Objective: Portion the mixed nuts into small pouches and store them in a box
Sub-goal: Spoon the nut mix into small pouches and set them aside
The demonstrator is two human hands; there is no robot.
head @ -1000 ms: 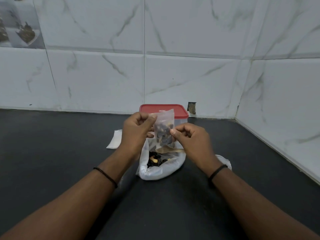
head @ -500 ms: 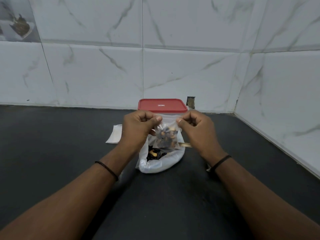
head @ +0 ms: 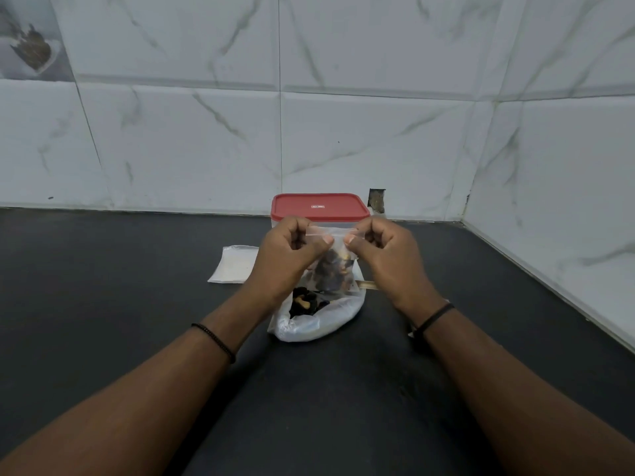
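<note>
Nearest, two forearms are reaching away from the camera over the dark desk [head: 103, 304], each wearing a thin dark wrist band. Just beyond the wrists, the large white bag [head: 318, 321] of mixed nuts [head: 304, 301] is lying open on the desk, dark pieces and one pale nut showing at its mouth. A thin pale strip is poking out to the right of it, too hidden to identify.

Above that bag, the left hand [head: 292, 255] and the right hand [head: 381, 250] are holding the small pouch [head: 335, 266] up between them, each narrowly pinching one end of its top edge between thumb and forefinger, other fingers curled in. A second ago the pouch was standing tilted with the right hand lower on its side; now both hands are gripping the top strip level, and the nuts are hanging settled in the bottom. That suggests filling is over for this portion and the seal is being pressed closed.

Left and farther, a flat stack of empty pouches [head: 233, 264] is waiting on the desk. Farthest, against the tiled wall, the box [head: 319, 209] is sitting with its red lid on, so it will probably need opening before this pouch goes in.
</note>
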